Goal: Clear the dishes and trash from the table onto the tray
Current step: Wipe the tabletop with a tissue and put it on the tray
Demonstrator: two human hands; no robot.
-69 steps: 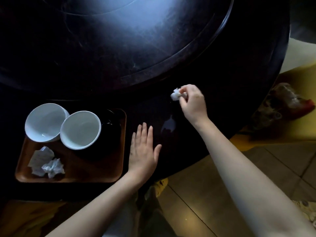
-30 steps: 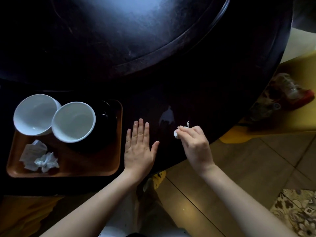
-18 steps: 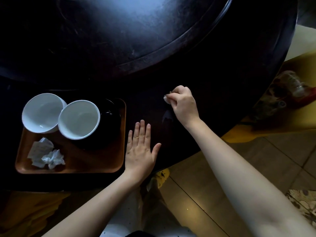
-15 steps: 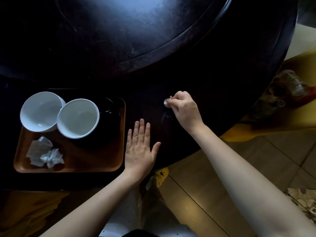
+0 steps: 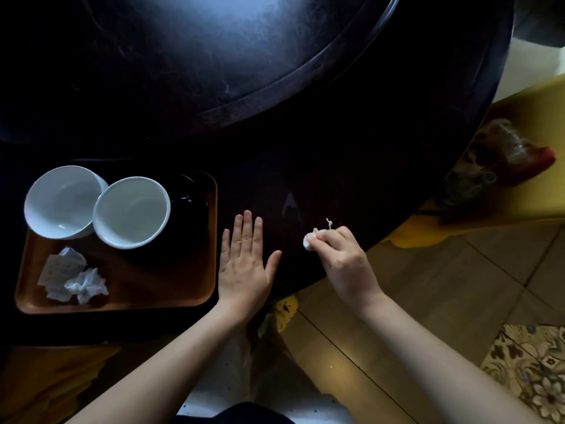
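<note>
A brown tray (image 5: 146, 296) sits at the near left of the dark round table (image 5: 351, 142). On it stand two white bowls (image 5: 62, 201) (image 5: 131, 211), a black dish (image 5: 183, 240) and two crumpled papers (image 5: 62, 272) (image 5: 87, 284). My left hand (image 5: 246, 264) lies flat and open on the table just right of the tray. My right hand (image 5: 344, 260) is pinched on a small white tissue wad (image 5: 308, 241) near the table's front edge. A pale wet smear (image 5: 290, 203) shows on the table above it.
A raised dark turntable (image 5: 214, 50) fills the table's middle. A yellow chair (image 5: 519, 123) with a patterned item and a red piece (image 5: 501, 160) stands at the right. Tiled floor (image 5: 443, 301) and a patterned rug (image 5: 529, 368) lie below right.
My right hand, with the tissue wad, has slid back toward me from the smear to the table's front edge. My left hand has stayed flat beside the tray.
</note>
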